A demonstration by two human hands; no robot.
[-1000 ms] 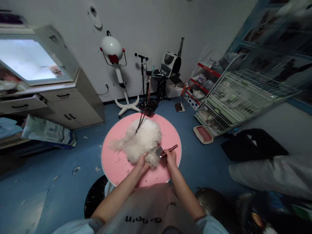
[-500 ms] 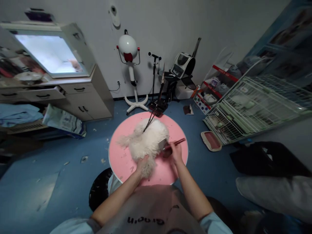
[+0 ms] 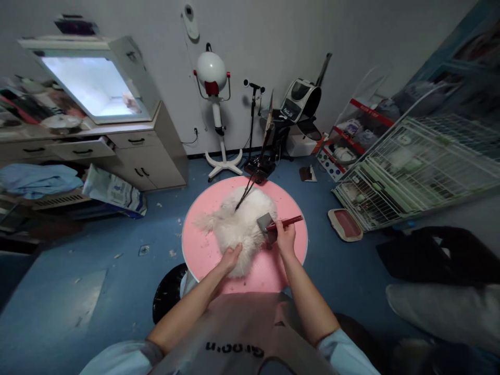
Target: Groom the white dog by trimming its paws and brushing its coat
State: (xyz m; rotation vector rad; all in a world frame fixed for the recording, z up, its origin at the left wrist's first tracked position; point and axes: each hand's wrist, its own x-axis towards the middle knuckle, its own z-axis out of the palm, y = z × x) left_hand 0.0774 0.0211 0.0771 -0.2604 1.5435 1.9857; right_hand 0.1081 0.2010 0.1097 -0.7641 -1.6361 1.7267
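A fluffy white dog (image 3: 240,224) lies on a round pink grooming table (image 3: 198,250). My left hand (image 3: 230,258) is closed on the dog at its near side, the thumb showing on top and the other fingers partly sunk in the fur. In my right hand (image 3: 286,239) is a slicker brush (image 3: 266,223) with a red handle and a grey rectangular head. The brush head is at the right side of the coat; whether its pins touch the fur, I cannot tell. Two thin dark cords (image 3: 246,194) run from the far edge down to the dog.
Beyond the table stand a white dryer on a wheeled stand (image 3: 222,164) and a cluttered black stand with a pet carrier (image 3: 299,101). Wire cages (image 3: 390,182) and a litter tray (image 3: 346,225) are on the right. Cabinets (image 3: 160,156) line the left; a black stool (image 3: 166,294) sits near-left.
The brush has lifted slightly and its head has turned, showing more of its flat face. My left hand has shifted a little up along the dog's fur. The whole view has swung slightly left.
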